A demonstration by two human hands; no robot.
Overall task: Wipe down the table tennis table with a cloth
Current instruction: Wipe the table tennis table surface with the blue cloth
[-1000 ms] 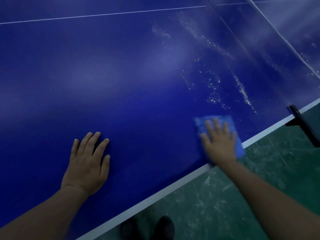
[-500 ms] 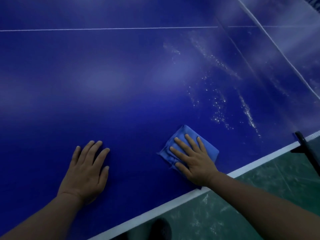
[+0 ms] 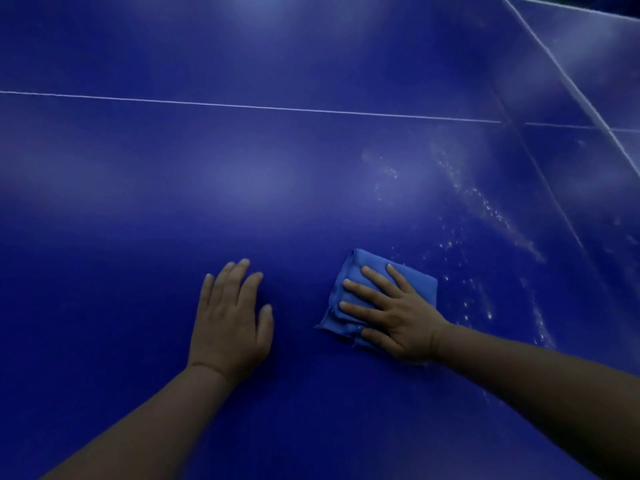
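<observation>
1. The right hand (image 3: 394, 313) lies flat on a folded blue cloth (image 3: 377, 289), fingers spread wide, pressing it onto the blue table (image 3: 173, 202).
2. The left hand (image 3: 230, 323) rests flat on the table just beside the cloth, fingers straight and close together, holding nothing.
3. White specks (image 3: 485, 209), maybe water drops or dust, trail across the table to the right of the cloth.
4. A thin white line (image 3: 242, 106) crosses the table beyond the hands.

The light is dim and bluish, with soft pale glare patches. Little of the room shows: only a dark narrow strip of background (image 3: 618, 1) in the top right corner.
</observation>
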